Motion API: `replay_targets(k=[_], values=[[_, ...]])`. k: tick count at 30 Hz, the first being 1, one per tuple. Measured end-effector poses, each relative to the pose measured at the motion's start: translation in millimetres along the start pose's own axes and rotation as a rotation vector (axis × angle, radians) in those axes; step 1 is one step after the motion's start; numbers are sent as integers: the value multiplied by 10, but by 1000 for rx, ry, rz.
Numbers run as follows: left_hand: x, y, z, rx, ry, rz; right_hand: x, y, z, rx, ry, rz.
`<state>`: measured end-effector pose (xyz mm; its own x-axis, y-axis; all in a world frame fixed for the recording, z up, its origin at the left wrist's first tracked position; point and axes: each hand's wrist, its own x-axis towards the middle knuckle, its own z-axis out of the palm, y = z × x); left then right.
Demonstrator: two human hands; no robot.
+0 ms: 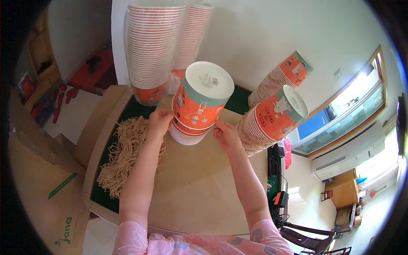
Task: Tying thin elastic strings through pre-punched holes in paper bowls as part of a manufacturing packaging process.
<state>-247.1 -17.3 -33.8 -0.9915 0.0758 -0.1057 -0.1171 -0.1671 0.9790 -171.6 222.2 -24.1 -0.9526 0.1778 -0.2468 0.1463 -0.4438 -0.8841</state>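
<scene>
Buckets (199, 106) sit nested above mid-table (195, 191), bases up toward the camera, rims down, long axis near upright and leaning right in view. Left to right: string (127, 153); left hand (160, 122), fingers clamped on the rim's left side; right hand (228, 135), fingers clamped on its right; stack (270, 121).

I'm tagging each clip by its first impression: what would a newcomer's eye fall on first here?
Probably the short stack of upside-down orange-and-green paper buckets near the middle, between the left hand and the right hand, with fingers at its sides. Next, the tall clear-wrapped bucket stack rising behind it to the left. Then the tangled heap of beige cords on the table's left side, beside the left forearm.
</scene>
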Motion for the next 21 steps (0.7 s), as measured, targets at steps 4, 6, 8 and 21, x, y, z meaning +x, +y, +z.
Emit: replay_targets(k=[4,6,8,21], values=[[-81,263,24,-4,-9,30,-77,-185,73,5,-32,-41],[-126,397,52,-121,-13,55,-90,-241,64,30,-79,-55],[-129,485,41,-126,-35,45,-107,-282,86,32,-85,-63],[-872,471,116,129,-257,672,-733,-140,-67,-374,-333,-650]])
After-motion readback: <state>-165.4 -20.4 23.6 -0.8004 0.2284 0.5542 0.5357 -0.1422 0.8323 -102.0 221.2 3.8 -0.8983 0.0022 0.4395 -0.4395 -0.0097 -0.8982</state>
